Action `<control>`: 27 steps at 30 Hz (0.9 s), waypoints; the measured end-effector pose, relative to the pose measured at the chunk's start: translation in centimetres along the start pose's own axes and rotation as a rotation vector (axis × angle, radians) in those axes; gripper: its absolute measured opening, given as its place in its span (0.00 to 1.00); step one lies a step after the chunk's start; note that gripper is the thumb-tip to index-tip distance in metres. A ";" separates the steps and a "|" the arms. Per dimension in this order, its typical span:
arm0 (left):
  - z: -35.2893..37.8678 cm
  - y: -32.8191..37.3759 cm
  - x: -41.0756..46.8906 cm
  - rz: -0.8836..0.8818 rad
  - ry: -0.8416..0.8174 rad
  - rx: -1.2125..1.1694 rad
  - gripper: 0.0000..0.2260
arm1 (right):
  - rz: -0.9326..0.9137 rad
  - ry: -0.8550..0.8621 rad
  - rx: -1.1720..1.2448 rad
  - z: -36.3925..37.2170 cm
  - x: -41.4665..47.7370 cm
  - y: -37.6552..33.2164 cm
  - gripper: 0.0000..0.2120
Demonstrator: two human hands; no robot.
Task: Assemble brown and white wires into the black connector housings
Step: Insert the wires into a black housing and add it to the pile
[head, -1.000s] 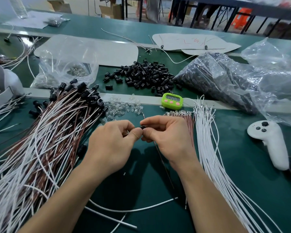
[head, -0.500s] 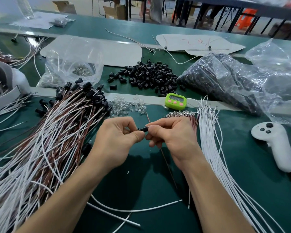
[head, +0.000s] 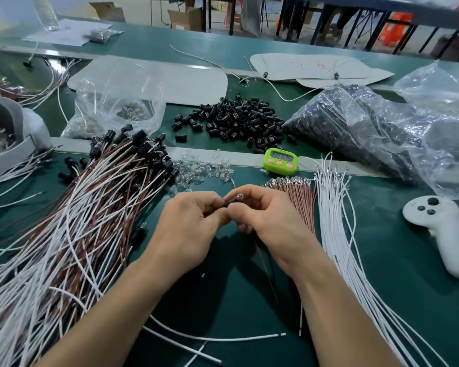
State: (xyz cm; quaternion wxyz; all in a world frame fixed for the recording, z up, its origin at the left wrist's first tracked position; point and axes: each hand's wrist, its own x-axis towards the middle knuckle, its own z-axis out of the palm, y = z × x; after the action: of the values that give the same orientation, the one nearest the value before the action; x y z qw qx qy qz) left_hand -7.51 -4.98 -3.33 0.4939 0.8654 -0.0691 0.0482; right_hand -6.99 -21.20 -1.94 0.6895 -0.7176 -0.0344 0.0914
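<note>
Head view: both hands meet over the green table (head: 382,274), near its middle. The left hand (head: 188,229) pinches a small black connector housing (head: 226,203) between thumb and forefinger, with the other fingers curled under. The right hand (head: 270,223) pinches the same piece from the right side with its thumb and forefinger tips, the rest of its fingers folded in. The housing lies with its long axis roughly left to right, its right end tipped slightly toward the far side, where a small clear part shows at the fingertips. A brown wire (head: 266,271) trails from under the right hand toward the near edge, slanting a little right.

Left of the hands spreads a heap of assembled wires (head: 77,221), brown and white, with black housings at their far ends. Right of the hands lie loose brown wires (head: 301,200) and, beside them, white wires (head: 337,234), both running near to far. Farther off sit a pile of black housings (head: 236,120), clear bulbs (head: 204,168), a green timer (head: 281,161) and, to the far right, a white controller (head: 440,229).
</note>
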 end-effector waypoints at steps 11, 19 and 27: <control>-0.8 1.7 0.0 0.035 -0.040 -0.252 0.09 | 0.135 0.011 0.397 0.5 0.0 -0.7 0.05; -0.7 1.3 0.1 0.018 -0.011 -0.344 0.07 | 0.175 -0.011 0.485 0.2 -0.2 -1.2 0.06; -0.4 0.6 -0.3 0.017 0.057 -0.075 0.05 | 0.270 -0.021 0.589 -0.1 0.1 -1.2 0.12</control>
State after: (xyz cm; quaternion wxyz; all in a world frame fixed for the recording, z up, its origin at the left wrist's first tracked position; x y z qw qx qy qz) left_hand -7.96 -4.95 -2.65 0.5273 0.8440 -0.0642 0.0744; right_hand -6.75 -21.18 -0.72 0.8489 -0.4843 0.0818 0.1953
